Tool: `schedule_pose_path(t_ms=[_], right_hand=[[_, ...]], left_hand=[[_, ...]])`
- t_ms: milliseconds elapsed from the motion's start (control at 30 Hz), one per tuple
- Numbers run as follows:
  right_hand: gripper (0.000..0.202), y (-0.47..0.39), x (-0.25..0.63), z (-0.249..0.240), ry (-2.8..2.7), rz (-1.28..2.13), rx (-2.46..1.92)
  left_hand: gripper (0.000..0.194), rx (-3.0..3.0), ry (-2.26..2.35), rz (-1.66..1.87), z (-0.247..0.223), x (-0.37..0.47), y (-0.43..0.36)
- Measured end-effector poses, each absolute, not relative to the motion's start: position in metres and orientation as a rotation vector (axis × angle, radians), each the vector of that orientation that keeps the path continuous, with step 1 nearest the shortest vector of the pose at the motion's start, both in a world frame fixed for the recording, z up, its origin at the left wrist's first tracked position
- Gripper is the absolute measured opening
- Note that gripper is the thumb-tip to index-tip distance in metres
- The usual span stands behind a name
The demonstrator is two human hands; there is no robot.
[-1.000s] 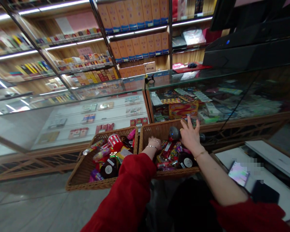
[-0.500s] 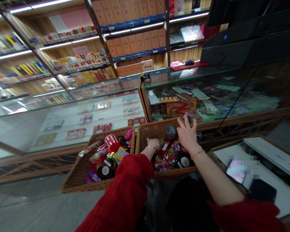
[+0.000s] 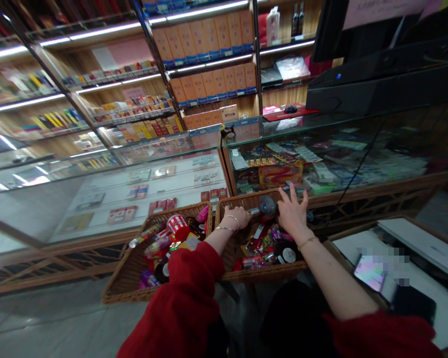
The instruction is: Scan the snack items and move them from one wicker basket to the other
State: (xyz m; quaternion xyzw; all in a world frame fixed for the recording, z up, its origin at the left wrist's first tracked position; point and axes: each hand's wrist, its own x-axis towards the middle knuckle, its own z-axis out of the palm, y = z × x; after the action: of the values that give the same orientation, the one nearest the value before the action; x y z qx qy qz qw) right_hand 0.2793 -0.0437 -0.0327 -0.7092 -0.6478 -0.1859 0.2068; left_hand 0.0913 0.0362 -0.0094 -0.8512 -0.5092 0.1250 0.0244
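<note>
In the head view my right hand [image 3: 293, 214] is around a dark grey barcode scanner [image 3: 268, 206], some fingers stretched over the right wicker basket's far rim. The scanner's round head, with a small blue light, points left. My left hand [image 3: 238, 217] is closed over the right wicker basket [image 3: 229, 274]. From its fingertips a small packet with a pale label [image 3: 253, 212] pokes out toward the scanner; its kind is unclear. Below lie bright sweet packets [image 3: 271, 236] and a dark round pack with a white label [image 3: 288, 255].
A left wicker basket [image 3: 115, 288] holds more snacks, including a red-and-white striped tub [image 3: 178, 226]. Behind both baskets stands a glass display counter [image 3: 171, 179]. To the right, a phone [image 3: 370, 272] lies on a white surface [image 3: 410, 278]. A dark monitor [image 3: 332, 30] stands at upper right.
My left hand has risen out of the right basket's contents, with a small packet now showing at its fingertips. My right hand keeps the scanner in nearly the same place. The view has tilted slightly upward.
</note>
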Motion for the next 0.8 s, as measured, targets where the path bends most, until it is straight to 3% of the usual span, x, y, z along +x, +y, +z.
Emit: schedule_pose_path(t_ms=[167,400,800], right_hand=[[0.032,-0.041,0.280,-0.036,-1.747,-0.533,-1.938],[0.036,-0.041,0.279,-0.035,-1.746,-0.529,-1.892],[0.031,-0.047,0.262,-0.017,-1.798,-0.552,-1.800]], left_hand=[[0.043,-2.570,-1.503,0.161,0.011,0.070,0.021],[0.028,-2.412,-1.374,-0.328,0.009,0.038,0.013],[0.037,-2.273,-1.487,-0.613,-0.008,0.016,0.027]])
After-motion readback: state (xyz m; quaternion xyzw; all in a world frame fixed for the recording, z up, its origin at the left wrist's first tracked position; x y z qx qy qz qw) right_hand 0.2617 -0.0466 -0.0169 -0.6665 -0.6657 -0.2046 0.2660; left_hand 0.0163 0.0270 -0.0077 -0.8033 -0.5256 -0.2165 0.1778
